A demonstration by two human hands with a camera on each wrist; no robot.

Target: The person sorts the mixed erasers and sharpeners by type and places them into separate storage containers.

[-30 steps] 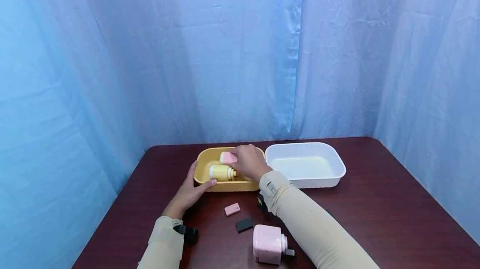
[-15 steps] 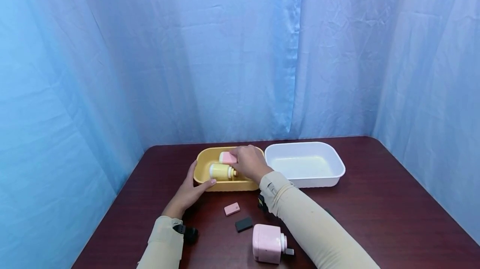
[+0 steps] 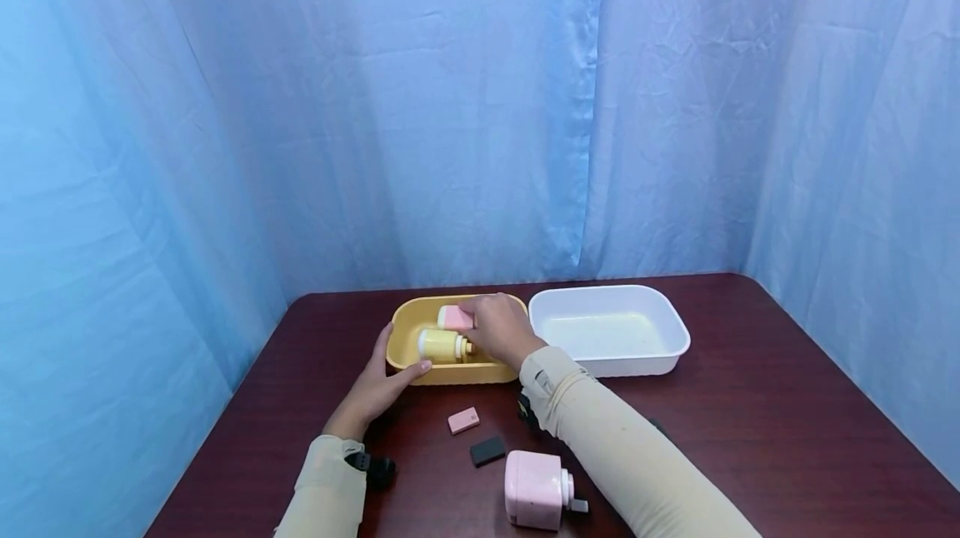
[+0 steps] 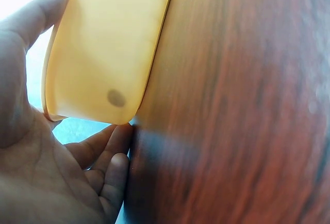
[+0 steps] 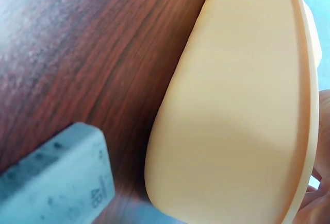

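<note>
**Two hands at the yellow tub**

The person's right hand (image 3: 497, 326) reaches into a shallow yellow plastic tub (image 3: 405, 330) and curls its fingers round a small pink-and-white plastic bottle (image 3: 454, 317), which lies on its side over the tub's far half. Just in front of it, inside the same tub, lies a pale yellow plastic bottle with a white cap (image 3: 442, 345), also on its side; whether the right hand touches this one too is hard to tell from the head view.

The left hand (image 3: 382, 384) holds the tub's near left corner, thumb laid along the front rim and fingers wrapped round the side wall. The left wrist view shows the palm and fingers (image 4: 105, 152) cupped against the tub's outer wall (image 4: 103, 54).

The tub stands on a dark red-brown wooden table (image 3: 750, 405), just beside a white rectangular plastic tray (image 3: 678, 330) on its right. Nearer the person lie a small pink rectangular eraser (image 3: 463, 420), a small black rectangular block (image 3: 487, 450) and a pink boxy plastic pencil sharpener (image 3: 536, 488). A grey eraser-like block (image 5: 51, 183) shows close to the tub in the right wrist view. Blue cloth curtains (image 3: 375, 105) hang behind the table.
</note>
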